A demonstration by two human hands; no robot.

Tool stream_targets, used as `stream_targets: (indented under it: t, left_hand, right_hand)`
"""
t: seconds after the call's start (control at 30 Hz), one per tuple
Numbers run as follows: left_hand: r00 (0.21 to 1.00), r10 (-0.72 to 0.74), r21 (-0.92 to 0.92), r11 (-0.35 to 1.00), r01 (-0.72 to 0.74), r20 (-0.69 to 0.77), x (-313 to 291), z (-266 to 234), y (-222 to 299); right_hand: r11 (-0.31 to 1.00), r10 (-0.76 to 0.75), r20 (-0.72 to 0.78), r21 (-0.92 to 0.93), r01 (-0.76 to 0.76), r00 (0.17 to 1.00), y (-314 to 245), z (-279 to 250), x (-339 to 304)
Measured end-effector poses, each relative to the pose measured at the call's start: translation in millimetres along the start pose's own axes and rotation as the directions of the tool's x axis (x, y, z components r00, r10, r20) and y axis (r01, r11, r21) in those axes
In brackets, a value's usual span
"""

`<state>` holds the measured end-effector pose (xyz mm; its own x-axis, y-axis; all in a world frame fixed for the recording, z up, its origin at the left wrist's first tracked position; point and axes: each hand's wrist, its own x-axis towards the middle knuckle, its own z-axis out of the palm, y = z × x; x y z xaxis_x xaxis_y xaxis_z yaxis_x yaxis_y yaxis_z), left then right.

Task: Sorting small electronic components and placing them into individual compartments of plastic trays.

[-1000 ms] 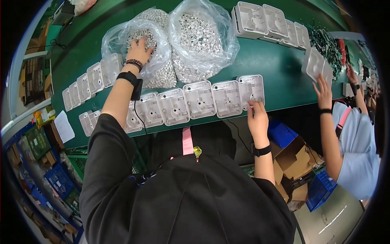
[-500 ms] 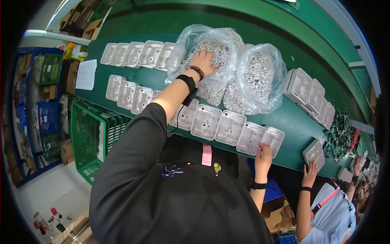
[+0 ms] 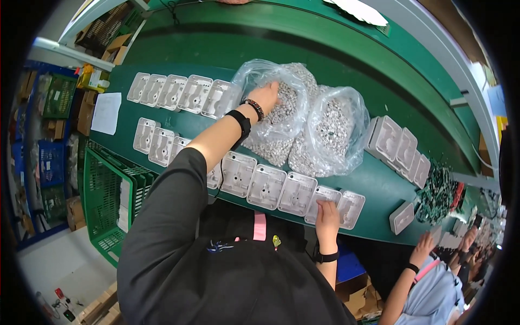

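My left hand point(image 3: 264, 98) is inside an open clear plastic bag point(image 3: 252, 73) full of small silver-grey pieces point(image 3: 286, 103). Its fingers curl in among the pieces, and whatever they grip is hidden. At the near row of pale grey plastic housings, my right hand point(image 3: 327, 221) has its fingers drawn together over the near part of one housing point(image 3: 326, 195). Anything between those fingertips is too small to make out. To the right of that hand lies the end housing point(image 3: 351, 210) of the row, and to its left another housing point(image 3: 297, 192).
A second open bag point(image 3: 333, 130) of similar pieces stands beside the first. More housings point(image 3: 195, 93) line the left, and stacked ones point(image 3: 385, 138) stand right, near dark green strips point(image 3: 435, 195). Green crates point(image 3: 108, 200) stand left below the table; a co-worker's hand point(image 3: 422, 249) is at right.
My left hand's spread fingers have curled into the pieces. My right hand has moved from the end housing to the one left of it. The co-worker's hand has left a housing.
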<state>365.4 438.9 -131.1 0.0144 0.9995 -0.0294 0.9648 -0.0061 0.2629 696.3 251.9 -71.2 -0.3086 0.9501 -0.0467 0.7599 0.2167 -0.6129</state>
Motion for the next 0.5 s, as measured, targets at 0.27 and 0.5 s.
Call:
stream_targets:
  t: [0.27,0.5]
  left_hand:
    - [0.997,0.035,-0.116,0.993,-0.027,0.063,-19,-30,-14]
    - [0.821,0.216,-0.822,-0.110,0.559,0.529,-115,-137,-70]
  right_hand:
    - [0.974,-0.167,0.032,-0.147,0.170,0.985,-88,19,84]
    - [0.912,-0.087,-0.179,0.382,0.151,0.980,-253,85,154]
